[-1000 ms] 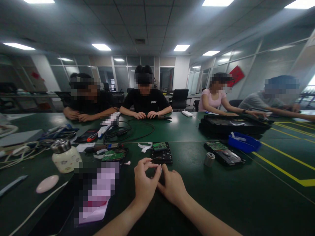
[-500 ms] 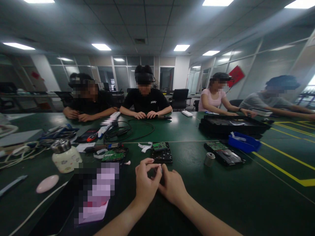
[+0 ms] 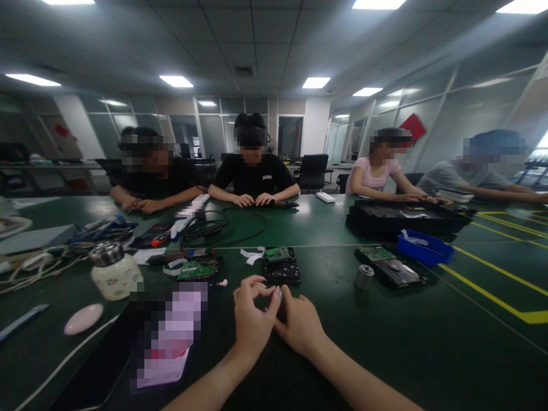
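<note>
My left hand [image 3: 252,315] is closed in a pinch, thumb and forefinger tips together; whatever sits between them is too small to make out. Beside it my right hand [image 3: 302,324] has its fingers curled in, meeting the left fingertips, and its grip is hidden from view. Just beyond both hands lies a hard drive [image 3: 282,274] with a green circuit board [image 3: 277,254] on top. White strips [image 3: 254,257] are at its left edge. To the right stand a small metal cylinder [image 3: 364,277] and another hard drive [image 3: 402,270] with a green board.
On my left are a phone [image 3: 96,354], a cream bottle [image 3: 115,274], a pink oval object [image 3: 83,318], an electric screwdriver [image 3: 180,256] and a circuit board [image 3: 197,270]. A blue bin [image 3: 425,249] and black tray [image 3: 406,220] lie right. Several people sit opposite.
My left fingers and thumb have drawn slightly closer together, while my right hand stays nearly still. Across the table, the person in pink has pulled their hands a little closer together.
</note>
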Motion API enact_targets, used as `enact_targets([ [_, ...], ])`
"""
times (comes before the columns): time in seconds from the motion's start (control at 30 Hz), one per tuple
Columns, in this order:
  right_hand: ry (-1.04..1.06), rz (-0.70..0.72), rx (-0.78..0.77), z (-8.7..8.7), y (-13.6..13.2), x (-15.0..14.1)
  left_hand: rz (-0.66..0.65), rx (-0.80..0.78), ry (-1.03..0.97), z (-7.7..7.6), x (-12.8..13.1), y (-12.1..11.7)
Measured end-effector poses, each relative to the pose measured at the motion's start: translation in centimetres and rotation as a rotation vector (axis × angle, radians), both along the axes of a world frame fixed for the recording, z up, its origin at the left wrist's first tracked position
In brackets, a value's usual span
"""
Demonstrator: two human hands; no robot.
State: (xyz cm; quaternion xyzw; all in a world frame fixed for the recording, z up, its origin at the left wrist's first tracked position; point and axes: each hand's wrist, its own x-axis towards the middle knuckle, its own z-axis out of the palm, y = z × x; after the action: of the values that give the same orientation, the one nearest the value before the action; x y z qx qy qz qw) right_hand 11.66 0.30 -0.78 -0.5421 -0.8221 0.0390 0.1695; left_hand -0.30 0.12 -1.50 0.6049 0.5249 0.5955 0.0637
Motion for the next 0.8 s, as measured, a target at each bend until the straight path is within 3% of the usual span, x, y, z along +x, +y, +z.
enact_targets([
  [0.17, 0.043, 0.032, 0.002, -0.04, -0.01, 0.03, -0.056, -0.002, 0.030, -0.25, -0.03, 0.00],
  [0.33, 0.071, 0.036, 0.005, -0.32, 0.06, 0.04, -0.006, -0.019, 0.087, -0.05, 0.03, -0.09],
  [0.63, 0.122, -0.055, 0.006, 0.03, -0.03, -0.07, -0.054, -0.008, -0.005, -0.20, 0.09, 0.00],
  [0.8, 0.141, -0.025, 0.017, -0.09, -0.06, 0.01, -0.046, 0.025, 0.004, -0.08, 0.11, -0.10],
])
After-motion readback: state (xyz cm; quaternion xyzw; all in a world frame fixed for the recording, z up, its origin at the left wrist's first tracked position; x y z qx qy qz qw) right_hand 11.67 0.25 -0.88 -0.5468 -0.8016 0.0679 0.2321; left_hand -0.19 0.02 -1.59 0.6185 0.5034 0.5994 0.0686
